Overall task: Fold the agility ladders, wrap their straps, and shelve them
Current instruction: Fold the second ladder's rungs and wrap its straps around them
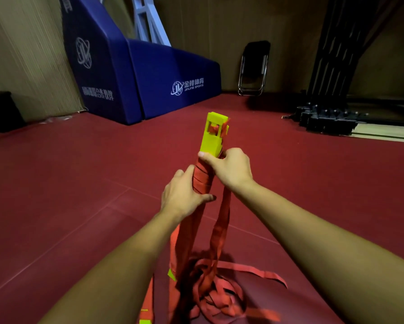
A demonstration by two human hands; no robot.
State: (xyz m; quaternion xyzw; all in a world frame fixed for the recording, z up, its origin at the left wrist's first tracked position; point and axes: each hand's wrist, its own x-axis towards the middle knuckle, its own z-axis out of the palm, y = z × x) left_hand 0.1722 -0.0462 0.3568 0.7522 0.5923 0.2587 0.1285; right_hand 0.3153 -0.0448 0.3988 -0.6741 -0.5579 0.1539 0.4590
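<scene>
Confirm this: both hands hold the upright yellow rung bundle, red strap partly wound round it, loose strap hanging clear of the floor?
One slip: the head view shows the loose strap piled on the floor, not clear of it. The rest stands.

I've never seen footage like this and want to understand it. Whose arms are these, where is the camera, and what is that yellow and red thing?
No machine here: the camera sits on a person's head, looking down at their own bare arms. Each grip is simply a hand. The left grip wraps round the folded ladder, a bundle of yellow rungs, where the red strap is wound round it. The right grip clasps it higher, just below the yellow ends. Loose strap hangs into a heap on the red floor. Behind stand a blue padded base and a folding chair.
</scene>
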